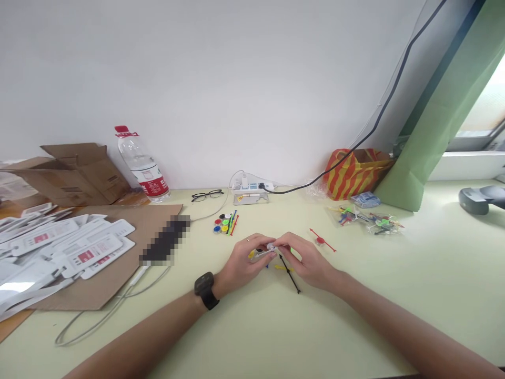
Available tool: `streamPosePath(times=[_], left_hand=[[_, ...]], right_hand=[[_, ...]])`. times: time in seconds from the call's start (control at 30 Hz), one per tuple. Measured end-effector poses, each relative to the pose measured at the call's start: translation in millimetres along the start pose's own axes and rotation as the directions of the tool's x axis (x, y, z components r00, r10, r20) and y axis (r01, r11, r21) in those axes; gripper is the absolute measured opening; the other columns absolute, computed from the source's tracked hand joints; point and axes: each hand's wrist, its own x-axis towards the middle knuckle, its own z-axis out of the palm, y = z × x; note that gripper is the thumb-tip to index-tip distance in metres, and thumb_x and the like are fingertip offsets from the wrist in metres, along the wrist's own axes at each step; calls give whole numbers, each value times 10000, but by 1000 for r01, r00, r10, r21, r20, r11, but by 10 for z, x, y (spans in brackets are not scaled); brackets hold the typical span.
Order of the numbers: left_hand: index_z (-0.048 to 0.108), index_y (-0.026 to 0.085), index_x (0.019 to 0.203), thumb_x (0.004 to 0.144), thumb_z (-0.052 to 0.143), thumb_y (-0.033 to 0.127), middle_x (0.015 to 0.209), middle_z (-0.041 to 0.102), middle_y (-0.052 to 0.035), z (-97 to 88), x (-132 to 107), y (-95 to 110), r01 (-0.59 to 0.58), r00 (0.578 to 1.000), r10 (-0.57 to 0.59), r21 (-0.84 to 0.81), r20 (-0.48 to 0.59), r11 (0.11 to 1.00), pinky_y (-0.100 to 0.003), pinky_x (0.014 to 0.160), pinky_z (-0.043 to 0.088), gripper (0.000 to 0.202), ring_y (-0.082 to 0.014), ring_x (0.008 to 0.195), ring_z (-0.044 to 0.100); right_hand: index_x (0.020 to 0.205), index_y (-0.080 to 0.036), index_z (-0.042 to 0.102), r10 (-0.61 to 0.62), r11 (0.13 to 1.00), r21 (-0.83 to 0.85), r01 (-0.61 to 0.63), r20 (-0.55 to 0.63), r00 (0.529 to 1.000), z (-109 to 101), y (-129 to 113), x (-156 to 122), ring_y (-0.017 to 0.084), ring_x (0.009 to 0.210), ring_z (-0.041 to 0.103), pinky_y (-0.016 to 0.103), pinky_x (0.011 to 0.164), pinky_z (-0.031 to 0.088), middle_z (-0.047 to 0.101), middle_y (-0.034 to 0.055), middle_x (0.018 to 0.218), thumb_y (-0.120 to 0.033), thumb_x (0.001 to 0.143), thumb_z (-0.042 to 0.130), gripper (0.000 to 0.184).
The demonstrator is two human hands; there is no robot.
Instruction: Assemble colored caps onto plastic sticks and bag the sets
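Close together over the table, my left hand [246, 258] and my right hand [303, 258] have their fingertips closed on a small white round piece [271, 246]. Its exact kind is too small to tell. Fingers partly hide a yellow bit and a dark bit beside it. Beneath my right hand lies a black double-ended arrow [292, 280], crossing a yellow arrow-like piece [281, 267]. A red arrow with a round hub [320, 241] rests to the right. Coloured round discs [217, 229] and thin coloured arrow strips [234, 223] sit in a group behind my left hand.
Plastic bags of coloured parts [382, 223] lie back right, near a striped bag [347, 173]. By the wall are a power strip [252, 187], glasses [207, 196] and a bottle [145, 168]. White cards [90, 245] cover cardboard [118, 284] at left, beside a cable [98, 329].
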Motion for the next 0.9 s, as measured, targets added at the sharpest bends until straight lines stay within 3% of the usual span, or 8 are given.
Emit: streamPosePath(times=[0.33, 0.63, 0.73, 0.8, 0.9], left_hand=[[652, 247, 1203, 1002, 575, 211, 1025, 687, -72, 1, -35, -38, -120, 993, 121, 91, -9, 989, -338, 818, 544, 219, -195, 936, 656], [624, 218, 1158, 1014, 532, 174, 934, 634, -60, 11, -32, -73, -158, 987, 161, 196, -1, 968, -313, 757, 501, 176, -184, 865, 615], [640, 210, 1145, 992, 576, 175, 970, 667, -72, -1, -43, -34, -165, 985, 169, 143, -16, 976, -318, 792, 513, 169, -189, 900, 637], [661, 206, 1133, 978, 610, 197, 1097, 687, -104, -26, -42, 9, -145, 989, 145, 59, 3, 988, -345, 890, 521, 164, -213, 1018, 654], [699, 208, 1136, 1009, 572, 250, 1268, 672, -130, -59, -17, 52, -10, 995, 24, -147, 95, 989, -394, 1024, 494, 185, -249, 1189, 630]], right_hand=[[1119, -244, 605, -12, 985, -172, 6, -36, 999, -21, 42, -1, 230, 904, 627, 373, 777, 502, 688, 76, 989, -226, 1038, 488, 144], [989, -226, 624, -12, 987, -159, 6, -36, 999, -51, 45, 5, 197, 791, 586, 334, 706, 454, 656, 52, 874, -212, 1033, 486, 145], [988, -223, 629, 8, 994, -108, -12, -33, 999, -70, 32, 19, 192, 802, 573, 338, 724, 455, 642, 50, 884, -216, 1035, 491, 146], [993, -225, 636, 60, 998, -32, -61, -26, 998, -93, 31, 34, 189, 805, 570, 336, 730, 466, 631, 49, 898, -236, 1034, 503, 140], [1001, -228, 641, 152, 982, 111, -151, -6, 988, -130, 60, 58, 189, 827, 586, 333, 742, 491, 631, 51, 935, -284, 1028, 529, 129]])
